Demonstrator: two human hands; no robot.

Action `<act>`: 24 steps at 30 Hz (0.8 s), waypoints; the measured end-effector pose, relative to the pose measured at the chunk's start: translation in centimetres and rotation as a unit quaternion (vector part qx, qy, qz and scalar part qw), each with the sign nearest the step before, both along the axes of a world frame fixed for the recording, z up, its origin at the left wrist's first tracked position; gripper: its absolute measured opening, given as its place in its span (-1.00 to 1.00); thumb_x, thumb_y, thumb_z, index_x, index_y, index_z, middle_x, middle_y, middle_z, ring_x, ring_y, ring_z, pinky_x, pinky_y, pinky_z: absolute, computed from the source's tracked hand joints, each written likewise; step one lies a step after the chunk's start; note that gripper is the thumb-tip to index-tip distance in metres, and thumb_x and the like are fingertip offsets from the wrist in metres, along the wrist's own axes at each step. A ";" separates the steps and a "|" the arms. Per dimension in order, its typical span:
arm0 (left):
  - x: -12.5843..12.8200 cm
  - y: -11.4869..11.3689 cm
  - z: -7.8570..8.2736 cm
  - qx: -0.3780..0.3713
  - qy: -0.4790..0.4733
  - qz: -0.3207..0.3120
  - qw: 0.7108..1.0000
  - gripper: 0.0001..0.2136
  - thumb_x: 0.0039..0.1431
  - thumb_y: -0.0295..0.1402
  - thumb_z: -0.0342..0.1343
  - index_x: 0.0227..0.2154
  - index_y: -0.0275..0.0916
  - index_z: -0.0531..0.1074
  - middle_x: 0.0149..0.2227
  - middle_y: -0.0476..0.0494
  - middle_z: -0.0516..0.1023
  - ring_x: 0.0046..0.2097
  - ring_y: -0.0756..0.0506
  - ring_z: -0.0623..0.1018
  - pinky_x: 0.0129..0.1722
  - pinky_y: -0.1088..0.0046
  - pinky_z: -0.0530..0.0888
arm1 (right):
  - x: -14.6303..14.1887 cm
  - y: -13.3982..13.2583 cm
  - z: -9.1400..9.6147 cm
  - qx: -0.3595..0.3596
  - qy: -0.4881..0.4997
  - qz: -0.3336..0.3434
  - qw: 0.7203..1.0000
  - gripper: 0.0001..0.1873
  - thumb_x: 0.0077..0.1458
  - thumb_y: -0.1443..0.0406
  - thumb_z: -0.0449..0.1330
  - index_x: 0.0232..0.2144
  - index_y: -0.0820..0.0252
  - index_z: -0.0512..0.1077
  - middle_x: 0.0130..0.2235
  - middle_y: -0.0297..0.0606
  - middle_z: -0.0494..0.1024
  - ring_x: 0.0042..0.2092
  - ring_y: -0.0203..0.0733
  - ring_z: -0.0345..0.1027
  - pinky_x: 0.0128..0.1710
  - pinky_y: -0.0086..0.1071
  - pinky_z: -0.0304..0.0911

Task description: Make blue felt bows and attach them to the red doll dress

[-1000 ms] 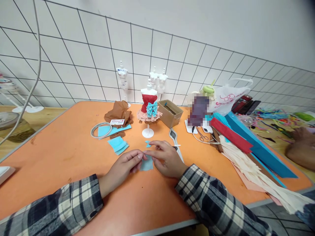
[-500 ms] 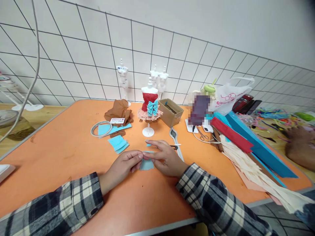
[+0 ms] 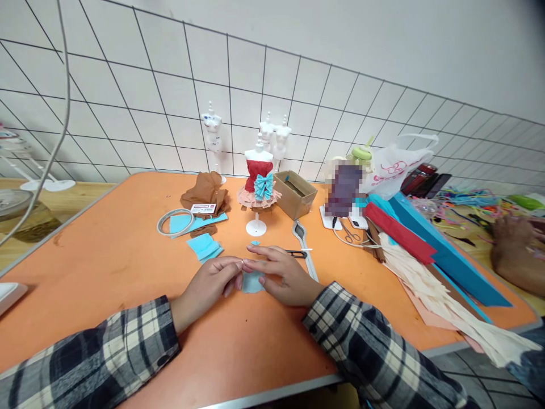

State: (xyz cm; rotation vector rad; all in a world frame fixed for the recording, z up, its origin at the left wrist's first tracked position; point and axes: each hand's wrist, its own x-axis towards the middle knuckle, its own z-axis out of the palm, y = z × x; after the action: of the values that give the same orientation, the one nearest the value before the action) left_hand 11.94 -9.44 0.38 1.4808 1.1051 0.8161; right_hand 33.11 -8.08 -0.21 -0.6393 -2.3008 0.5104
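Note:
In front of me my left hand (image 3: 215, 280) is closed, thumb and forefinger pinched together; what lies between them is too small to make out. My right hand (image 3: 290, 276) has its fingers stretched out and apart, one fingertip touching the left fingertips. Below and between both hands shows a small light blue crepe paper piece (image 3: 252, 283), partly hidden by fingers. A tiny blue scrap (image 3: 255, 243) lies just beyond. Behind stands a miniature dress form (image 3: 256, 149) wearing a red bodice (image 3: 256, 177), a frilled peach skirt (image 3: 251, 197) and a blue bow (image 3: 264, 186).
Folded blue paper (image 3: 205, 247), a tape roll (image 3: 159, 222) and crumpled brown paper (image 3: 204, 190) lie left. A black-handled cutter (image 3: 297, 254), cardboard box (image 3: 300, 205), scissors (image 3: 351, 236) and coloured paper strips (image 3: 402, 233) are right. Another person's hand (image 3: 517, 250) shows far right.
My joined fingertips have shifted slightly left and up, off the top of the blue piece. The tiny blue scrap shows more clearly. At far right the other person's hand has moved.

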 end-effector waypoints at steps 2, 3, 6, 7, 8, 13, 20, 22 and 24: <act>0.0 0.0 0.0 0.004 -0.012 0.003 1.000 -0.68 0.20 -0.19 -0.06 -0.48 -0.27 0.47 -0.60 0.02 0.43 -0.62 0.05 0.28 -0.62 0.54 0.21 | 0.0 0.0 0.0 -0.016 0.001 0.005 1.000 -0.49 0.13 0.35 0.10 0.16 0.07 0.34 0.25 -0.12 0.28 0.21 -0.10 0.22 0.17 -0.08 0.15; 0.0 0.0 0.0 0.005 -0.017 0.004 1.000 -0.67 0.21 -0.18 -0.06 -0.49 -0.27 0.47 -0.60 0.02 0.43 -0.62 0.05 0.28 -0.62 0.54 0.21 | 0.0 0.0 0.0 -0.024 0.003 0.008 1.000 -0.47 0.14 0.34 0.11 0.18 0.08 0.31 0.26 -0.11 0.27 0.22 -0.10 0.20 0.18 -0.08 0.14; 0.0 0.0 0.0 0.006 -0.028 0.012 1.000 -0.66 0.22 -0.17 -0.05 -0.50 -0.27 0.48 -0.62 0.03 0.41 -0.62 0.05 0.27 -0.62 0.53 0.20 | -0.1 0.0 -0.2 -0.049 0.004 0.018 0.999 -0.41 0.15 0.32 0.12 0.23 0.07 0.23 0.29 -0.11 0.23 0.27 -0.09 0.13 0.22 -0.06 0.08; 0.0 0.0 0.0 0.004 -0.034 0.017 0.999 -0.67 0.21 -0.17 -0.04 -0.48 -0.27 0.48 -0.62 0.03 0.40 -0.62 0.05 0.26 -0.62 0.53 0.20 | -0.1 0.0 -0.2 -0.058 0.003 0.021 0.998 -0.40 0.15 0.31 0.13 0.25 0.06 0.21 0.30 -0.11 0.21 0.29 -0.09 0.11 0.23 -0.06 0.06; 0.0 0.0 0.0 0.001 -0.040 0.021 0.999 -0.68 0.21 -0.17 -0.03 -0.46 -0.27 0.49 -0.62 0.03 0.41 -0.62 0.05 0.26 -0.62 0.53 0.20 | -0.1 -0.1 -0.3 -0.066 0.005 0.024 0.998 -0.38 0.15 0.31 0.14 0.26 0.05 0.19 0.30 -0.12 0.20 0.30 -0.09 0.09 0.24 -0.06 0.04; -0.1 0.4 -0.5 -0.018 -0.061 0.037 0.997 -0.71 0.19 -0.20 -0.01 -0.44 -0.26 0.52 -0.51 -0.04 0.47 -0.50 0.00 0.36 -0.49 0.51 0.31 | -0.2 -0.1 -0.4 -0.146 0.059 0.043 0.987 -0.33 0.17 0.21 0.18 0.30 0.00 0.11 0.34 -0.15 0.11 0.35 -0.07 -0.04 0.29 -0.06 -0.05; -0.1 0.6 -0.4 -0.009 -0.066 0.028 0.997 -0.77 0.11 -0.32 -0.01 -0.56 -0.26 0.46 -0.36 -0.11 0.52 -0.32 -0.07 0.44 -0.35 0.47 0.39 | -0.1 -0.4 -0.2 -0.366 0.172 0.066 0.912 -0.35 0.17 0.05 0.17 0.27 -0.15 0.14 0.40 -0.30 -0.07 0.35 -0.02 -0.06 0.17 -0.10 0.15; 0.0 0.6 -0.2 -0.006 -0.054 0.012 0.998 -0.78 0.08 -0.34 -0.01 -0.58 -0.25 0.45 -0.34 -0.11 0.54 -0.30 -0.08 0.45 -0.33 0.47 0.39 | -0.4 -0.5 -0.1 -0.405 0.225 0.069 0.884 -0.35 0.13 0.05 0.21 0.25 -0.10 0.19 0.37 -0.27 0.03 0.33 -0.01 -0.01 0.17 -0.09 0.16; 0.1 0.5 0.1 -0.002 -0.037 0.000 0.999 -0.78 0.06 -0.34 -0.02 -0.60 -0.24 0.45 -0.35 -0.11 0.55 -0.31 -0.09 0.45 -0.33 0.47 0.39 | -0.7 -0.6 0.0 -0.439 0.275 0.069 0.853 -0.35 0.08 0.07 0.26 0.20 -0.05 0.26 0.32 -0.22 0.17 0.31 -0.01 0.04 0.16 -0.08 0.18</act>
State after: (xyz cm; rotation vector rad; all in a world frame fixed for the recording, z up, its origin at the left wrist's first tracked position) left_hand 12.08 -8.96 0.48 1.4367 1.0520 0.8619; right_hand 32.39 -8.72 -0.22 -0.6164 -1.4865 1.6271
